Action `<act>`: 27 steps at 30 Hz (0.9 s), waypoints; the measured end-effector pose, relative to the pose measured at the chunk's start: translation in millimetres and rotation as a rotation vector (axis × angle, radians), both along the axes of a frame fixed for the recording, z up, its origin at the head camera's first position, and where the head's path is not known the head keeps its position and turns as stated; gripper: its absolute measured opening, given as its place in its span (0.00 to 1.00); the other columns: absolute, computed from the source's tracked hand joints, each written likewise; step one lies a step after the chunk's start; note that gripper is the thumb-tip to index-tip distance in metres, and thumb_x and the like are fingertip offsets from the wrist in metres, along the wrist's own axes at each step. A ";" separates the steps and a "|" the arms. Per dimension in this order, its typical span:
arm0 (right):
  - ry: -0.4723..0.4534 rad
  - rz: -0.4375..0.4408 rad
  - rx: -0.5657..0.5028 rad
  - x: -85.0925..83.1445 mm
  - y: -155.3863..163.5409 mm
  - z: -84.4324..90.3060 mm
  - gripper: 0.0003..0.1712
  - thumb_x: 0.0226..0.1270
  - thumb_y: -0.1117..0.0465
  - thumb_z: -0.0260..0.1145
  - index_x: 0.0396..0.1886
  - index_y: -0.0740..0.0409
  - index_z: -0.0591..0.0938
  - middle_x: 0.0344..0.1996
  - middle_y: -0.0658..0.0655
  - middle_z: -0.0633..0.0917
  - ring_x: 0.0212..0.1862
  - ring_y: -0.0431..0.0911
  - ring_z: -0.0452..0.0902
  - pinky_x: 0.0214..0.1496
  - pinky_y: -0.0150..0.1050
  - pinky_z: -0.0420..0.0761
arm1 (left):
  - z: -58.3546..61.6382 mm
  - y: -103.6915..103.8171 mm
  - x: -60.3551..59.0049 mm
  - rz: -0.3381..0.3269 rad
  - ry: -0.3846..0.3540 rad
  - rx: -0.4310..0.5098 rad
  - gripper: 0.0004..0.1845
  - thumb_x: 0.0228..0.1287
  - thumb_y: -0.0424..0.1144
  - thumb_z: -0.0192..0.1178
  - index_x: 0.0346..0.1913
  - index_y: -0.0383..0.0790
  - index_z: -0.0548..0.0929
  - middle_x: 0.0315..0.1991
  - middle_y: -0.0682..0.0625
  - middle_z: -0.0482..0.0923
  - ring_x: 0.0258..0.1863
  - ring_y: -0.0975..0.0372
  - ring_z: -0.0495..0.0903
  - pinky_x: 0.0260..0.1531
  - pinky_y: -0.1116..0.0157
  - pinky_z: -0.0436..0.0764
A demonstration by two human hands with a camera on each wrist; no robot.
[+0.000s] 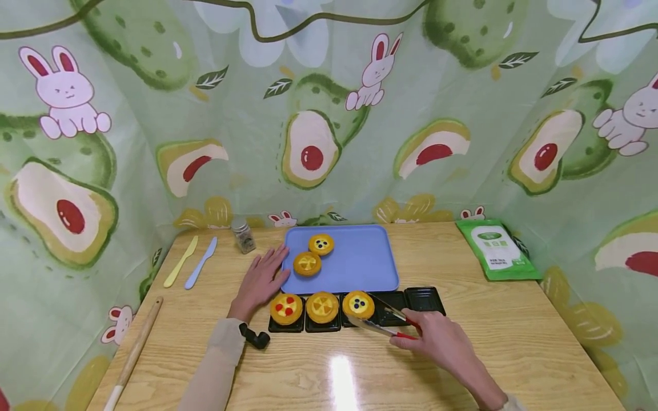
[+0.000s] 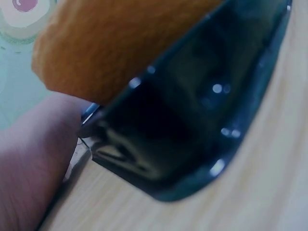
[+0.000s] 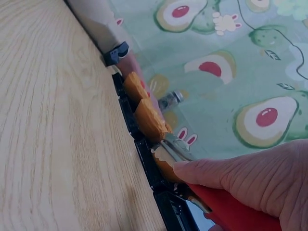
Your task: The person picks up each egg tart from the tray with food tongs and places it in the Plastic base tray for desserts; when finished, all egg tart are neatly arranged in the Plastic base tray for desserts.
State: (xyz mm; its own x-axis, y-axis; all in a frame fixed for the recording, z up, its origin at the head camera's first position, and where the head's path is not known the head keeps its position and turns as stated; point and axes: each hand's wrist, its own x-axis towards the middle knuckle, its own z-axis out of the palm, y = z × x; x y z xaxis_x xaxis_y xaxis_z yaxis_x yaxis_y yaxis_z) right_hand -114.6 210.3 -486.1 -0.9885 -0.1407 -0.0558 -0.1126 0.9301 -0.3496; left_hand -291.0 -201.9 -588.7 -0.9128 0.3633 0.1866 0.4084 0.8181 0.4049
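Red-handled tongs point(image 1: 379, 329) gripped by right hand point(image 1: 439, 341); left hand point(image 1: 261, 281) palm-down.

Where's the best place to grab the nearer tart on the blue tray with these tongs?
I'd pinch the nearer tart by its left and right sides with the tongs, coming down from the front right. It lies flat with a round side wall; the farther tart crowds its back right, while both sides look free.
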 end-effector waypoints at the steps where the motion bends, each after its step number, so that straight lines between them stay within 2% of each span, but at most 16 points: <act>1: 0.000 0.004 0.001 0.0 -0.3 0.2 0.32 0.53 0.35 0.80 0.53 0.47 0.89 0.17 0.45 0.68 0.22 0.41 0.64 0.22 0.37 0.58 | -0.1 -0.1 0.0 0.000 -0.001 -0.001 0.37 0.80 0.62 0.46 0.85 0.54 0.56 0.84 0.57 0.51 0.83 0.50 0.51 0.80 0.42 0.46; 5: 0.008 0.008 0.003 0.2 -1.3 0.8 0.34 0.53 0.35 0.80 0.56 0.48 0.89 0.16 0.44 0.69 0.22 0.40 0.64 0.21 0.37 0.59 | -0.7 -0.9 0.5 0.002 -0.005 0.000 0.36 0.81 0.61 0.46 0.85 0.53 0.56 0.84 0.58 0.51 0.83 0.50 0.51 0.80 0.42 0.46; 11: 0.026 0.033 0.010 0.5 -1.6 0.7 0.28 0.54 0.35 0.80 0.47 0.46 0.87 0.16 0.43 0.69 0.21 0.39 0.63 0.20 0.36 0.58 | -1.8 -0.6 2.6 0.004 -0.005 0.004 0.36 0.81 0.60 0.47 0.85 0.53 0.57 0.84 0.56 0.52 0.83 0.50 0.52 0.80 0.42 0.47; 18: 0.008 -0.001 -0.037 -0.8 -4.7 5.8 0.44 0.51 0.33 0.81 0.64 0.52 0.86 0.17 0.46 0.69 0.21 0.40 0.61 0.22 0.35 0.57 | -3.5 -1.2 -1.4 -0.005 0.009 -0.008 0.37 0.80 0.64 0.44 0.85 0.53 0.56 0.84 0.56 0.52 0.83 0.50 0.51 0.80 0.42 0.46; 27: 0.097 0.014 -0.103 -14.4 -8.6 12.9 0.47 0.55 0.32 0.78 0.66 0.56 0.83 0.17 0.45 0.70 0.20 0.39 0.62 0.21 0.34 0.60 | -2.7 -0.9 -2.2 0.004 -0.001 0.002 0.38 0.80 0.64 0.44 0.85 0.54 0.56 0.84 0.58 0.51 0.84 0.52 0.50 0.80 0.43 0.45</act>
